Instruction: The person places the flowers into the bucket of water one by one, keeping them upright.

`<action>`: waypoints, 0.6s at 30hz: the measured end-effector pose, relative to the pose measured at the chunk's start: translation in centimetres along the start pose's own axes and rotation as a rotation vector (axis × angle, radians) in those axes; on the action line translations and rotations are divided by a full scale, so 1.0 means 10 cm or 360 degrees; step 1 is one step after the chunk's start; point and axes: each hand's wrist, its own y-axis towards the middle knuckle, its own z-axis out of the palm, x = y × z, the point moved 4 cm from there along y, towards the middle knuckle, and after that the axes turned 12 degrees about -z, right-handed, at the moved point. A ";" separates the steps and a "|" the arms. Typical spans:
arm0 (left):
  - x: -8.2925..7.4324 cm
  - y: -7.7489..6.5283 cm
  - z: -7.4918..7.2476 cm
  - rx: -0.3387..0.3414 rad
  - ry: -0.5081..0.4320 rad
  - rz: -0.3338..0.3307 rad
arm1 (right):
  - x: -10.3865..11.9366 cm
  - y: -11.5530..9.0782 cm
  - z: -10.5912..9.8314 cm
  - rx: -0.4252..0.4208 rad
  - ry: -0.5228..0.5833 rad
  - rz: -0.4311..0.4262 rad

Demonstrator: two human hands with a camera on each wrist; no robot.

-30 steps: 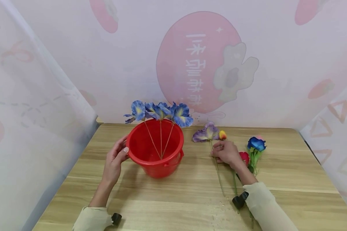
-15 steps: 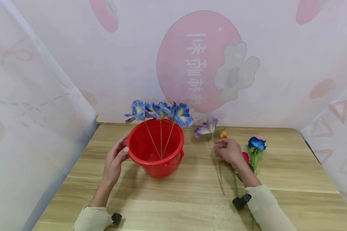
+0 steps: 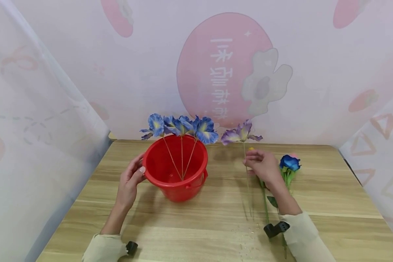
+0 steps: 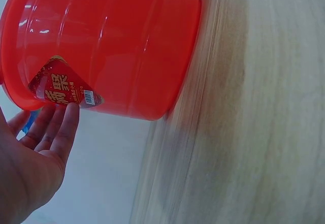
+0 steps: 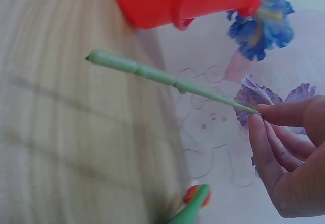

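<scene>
My right hand (image 3: 264,168) pinches the thin green stem (image 5: 152,75) of a purple artificial iris (image 3: 241,132) between thumb and fingertips. The flower stands upright above the table, its bloom partly behind the fingers in the right wrist view. A red plastic bucket (image 3: 178,191) stands left of it, holding several blue irises (image 3: 180,125) whose stems lean inside. At the bucket's left side is my left hand (image 3: 130,180), thumb at the rim. In the left wrist view its fairly straight fingers (image 4: 63,132) touch the wall beside a red label (image 4: 63,84).
Right of my right hand lies a blue rose (image 3: 289,163) with green leaves on the wooden table (image 3: 196,233). Other stems (image 3: 266,209) run beneath the right forearm. Small clear droplets or bits (image 3: 249,240) lie near the front. A printed cloth (image 3: 144,72) hangs behind.
My right hand has raised the purple iris off the table and tipped it upright, moving slightly right. The left hand and bucket have stayed put.
</scene>
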 end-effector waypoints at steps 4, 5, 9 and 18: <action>0.00 0.01 0.00 0.0002 0.0004 -0.0010 | 0.13 -0.01 -0.04 -0.0034 0.0041 -0.0020; 0.00 0.01 0.00 0.0003 0.0002 -0.0013 | 0.16 -0.02 -0.04 -0.0040 0.0046 -0.0024; 0.00 0.01 0.00 -0.0001 0.0003 -0.0020 | 0.31 -0.04 -0.06 -0.0058 0.0074 -0.0066; 0.00 0.01 0.00 0.0000 0.0016 -0.0020 | 0.59 -0.07 -0.07 -0.0109 0.0197 -0.0162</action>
